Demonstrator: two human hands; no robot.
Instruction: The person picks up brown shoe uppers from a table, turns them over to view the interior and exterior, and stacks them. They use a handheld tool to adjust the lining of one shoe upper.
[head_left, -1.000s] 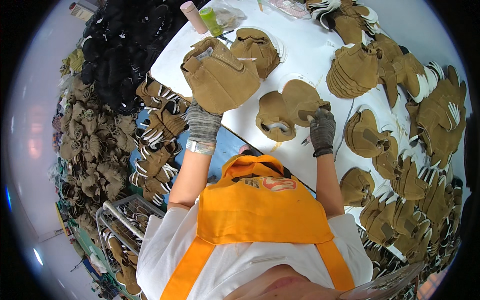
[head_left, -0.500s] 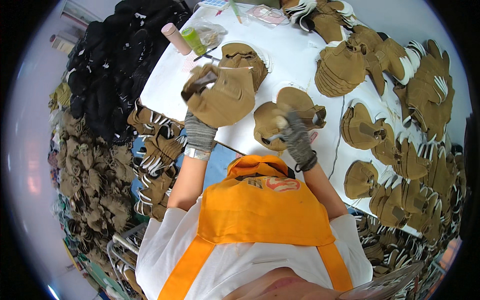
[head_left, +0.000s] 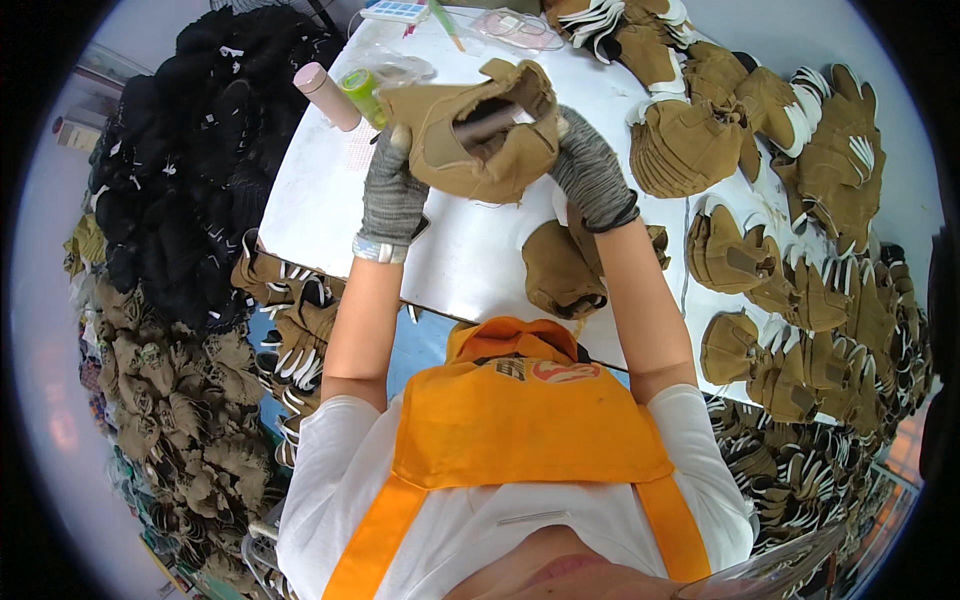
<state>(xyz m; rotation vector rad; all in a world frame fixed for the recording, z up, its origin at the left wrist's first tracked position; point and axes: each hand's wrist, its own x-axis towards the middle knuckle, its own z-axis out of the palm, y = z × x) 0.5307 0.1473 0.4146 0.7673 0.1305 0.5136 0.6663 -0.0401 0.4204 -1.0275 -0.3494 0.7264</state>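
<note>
Both gloved hands hold up a brown fabric shoe upper above the white table, its foot opening facing me. My left hand grips its left lower edge, thumb uppermost. On the opposite side, my right hand is closed on the heel end, with its fingertips partly hidden behind the fabric. Grey knitted gloves cover both hands. Below the right wrist another brown shoe upper lies on the table, and more brown fabric beside it is partly covered by my forearm.
Stacked brown uppers line the table's right side. At its far left stand a pink bottle and a green container. Black pieces are heaped left of the table, above a brown pile.
My right hand has left the pieces on the table and risen to the held upper's right side. The upper has moved up and right, turning its opening toward me.
</note>
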